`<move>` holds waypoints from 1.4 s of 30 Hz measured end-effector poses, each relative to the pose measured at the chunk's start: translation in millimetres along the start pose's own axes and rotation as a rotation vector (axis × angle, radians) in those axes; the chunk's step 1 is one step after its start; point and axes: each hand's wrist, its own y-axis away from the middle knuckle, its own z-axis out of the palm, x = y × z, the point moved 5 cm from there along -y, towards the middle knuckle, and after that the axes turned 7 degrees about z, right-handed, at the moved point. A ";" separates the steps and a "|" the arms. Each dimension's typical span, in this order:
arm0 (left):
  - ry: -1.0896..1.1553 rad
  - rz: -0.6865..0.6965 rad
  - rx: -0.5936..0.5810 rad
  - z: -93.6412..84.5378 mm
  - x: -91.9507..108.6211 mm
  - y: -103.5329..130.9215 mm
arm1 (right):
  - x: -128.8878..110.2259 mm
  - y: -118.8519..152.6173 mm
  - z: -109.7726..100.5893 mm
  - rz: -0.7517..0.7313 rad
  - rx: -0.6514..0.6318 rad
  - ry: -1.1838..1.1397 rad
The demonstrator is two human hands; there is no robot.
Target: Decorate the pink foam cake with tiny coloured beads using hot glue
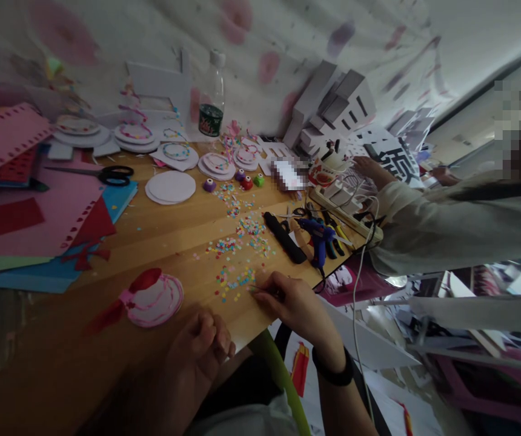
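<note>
My right hand (290,303) is at the table's front edge, thumb and forefinger pinched on a thin, pointed thing (252,287) too small to name. Its tip reaches the small coloured confetti dots (235,278) scattered on the wood. My left hand (203,342) rests by the edge with its fingers curled in, and nothing shows in them. Left of it lies a round white paper disc piece (155,300) with a pink wavy trim and a red ribbon. Further confetti piles (249,227) spread toward the back.
Coloured paper sheets (24,224) and black scissors (116,175) lie left. White discs (170,186), bead-trimmed pieces (217,163) and a bottle (211,97) stand behind. A blue glue gun (319,236), a black case (285,237) and a power strip (346,212) lie right, near another person's arm (424,212).
</note>
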 end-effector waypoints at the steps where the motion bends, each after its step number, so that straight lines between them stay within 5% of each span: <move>1: 0.001 -0.001 0.000 -0.1 0.0 0.0 | -0.7 -0.4 0.7 0.006 -0.002 0.018; 15: 0.032 0.013 0.011 -2.4 -4.4 -4.3 | -6.2 -1.8 2.2 0.057 -0.057 0.161; 30: 0.107 0.021 -0.074 -7.0 -8.1 -8.1 | -5.7 8.2 -5.5 -0.139 0.063 -0.160; 37: 0.071 0.041 -0.022 -6.3 -6.4 -8.1 | -9.4 8.6 -4.3 -0.127 -0.001 -0.241; 42: 0.102 0.040 -0.007 -10.3 -10.2 -10.2 | 3.9 9.3 -13.1 -0.070 0.071 -0.194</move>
